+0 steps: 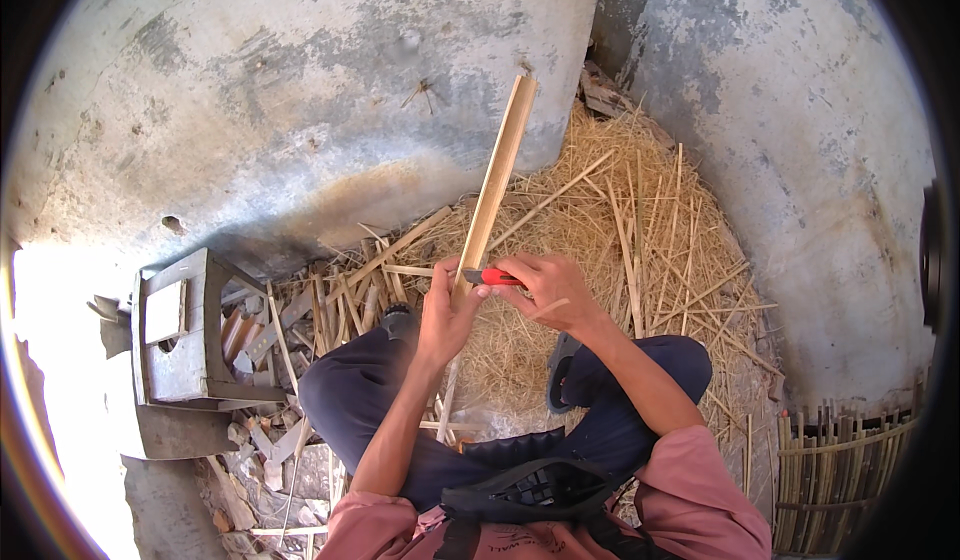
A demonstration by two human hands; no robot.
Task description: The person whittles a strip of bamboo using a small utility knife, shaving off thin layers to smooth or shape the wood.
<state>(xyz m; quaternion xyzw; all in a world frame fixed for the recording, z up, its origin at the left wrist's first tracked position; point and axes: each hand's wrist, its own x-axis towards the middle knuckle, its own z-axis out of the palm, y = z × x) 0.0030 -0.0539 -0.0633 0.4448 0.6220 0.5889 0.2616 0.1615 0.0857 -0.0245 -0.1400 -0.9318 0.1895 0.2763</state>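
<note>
A long split bamboo strip (497, 176), pale and hollowed along its length, slants up and away from me toward the wall. My left hand (446, 312) is closed round its near end. In my right hand (549, 288) is a red-handled knife (500, 277), its short dark blade lying against the strip close to my left fingers. Both hands meet above the gap between my bent knees. A light band, perhaps a plaster, crosses the back of my right hand.
Shavings and thin strips (640, 230) pile up ahead and to the right. Split wood pieces (350, 290) lie at the left, near an overturned wooden stool-like frame (190, 330). A slatted bamboo basket (845, 480) stands at the lower right. Stained walls (330, 80) rise in front.
</note>
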